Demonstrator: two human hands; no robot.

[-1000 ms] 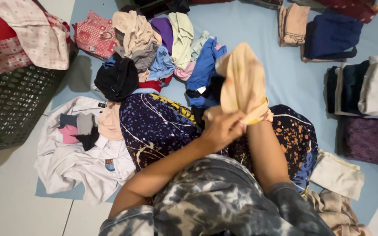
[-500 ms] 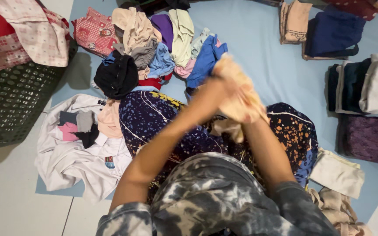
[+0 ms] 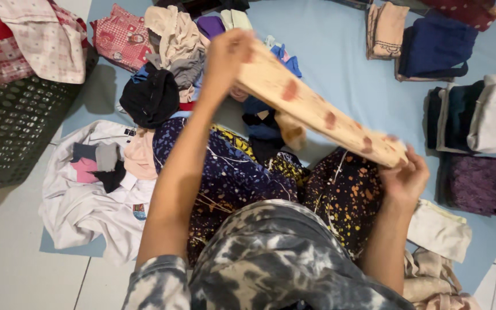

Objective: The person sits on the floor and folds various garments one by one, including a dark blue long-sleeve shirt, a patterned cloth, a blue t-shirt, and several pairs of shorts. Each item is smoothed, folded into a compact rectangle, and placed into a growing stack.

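**While I Sit, I Hold the Cloth Out Long**

While I sit on the floor, I hold a peach cloth with red spots (image 3: 317, 109) stretched tight between my hands — up in the air, over my legs. My left hand (image 3: 228, 54) pinches one end up high. My right hand (image 3: 406, 175) grips the other end down low. My hands are far apart. Behind the cloth lies a pile of mixed clothes (image 3: 196, 63). A dark basket (image 3: 12, 126) is on my left. Folded stacks (image 3: 472, 115) sit on the blue mat (image 3: 340, 46) — off to my right.
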